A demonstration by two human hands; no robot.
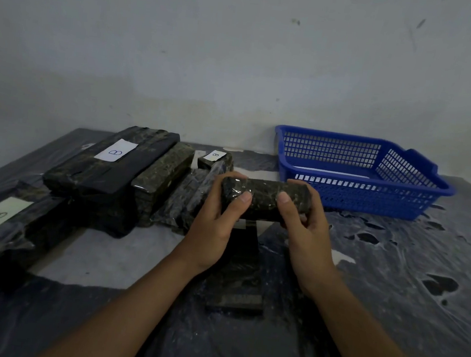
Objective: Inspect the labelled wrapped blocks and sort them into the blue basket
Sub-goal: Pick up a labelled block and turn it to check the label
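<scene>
- Left hand (218,220) and right hand (307,229) gripping one wrapped block (265,200) by its ends, thumbs on the near face, lifted above the table (392,282).
- Another dark block (236,280) lying directly beneath on the table.
- Pile of wrapped blocks (130,173) close to the left; labels reading "B" on three.
- Blue basket (366,192) just beyond to the right, against the wall (242,48); open table on the right side.

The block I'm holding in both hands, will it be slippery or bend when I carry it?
The block probably stays stiff: it spans left hand and right hand without sagging. Its glossy plastic wrap may be slick, so the two-handed hold seems wise. Flat sides make rolling unlikely.
</scene>
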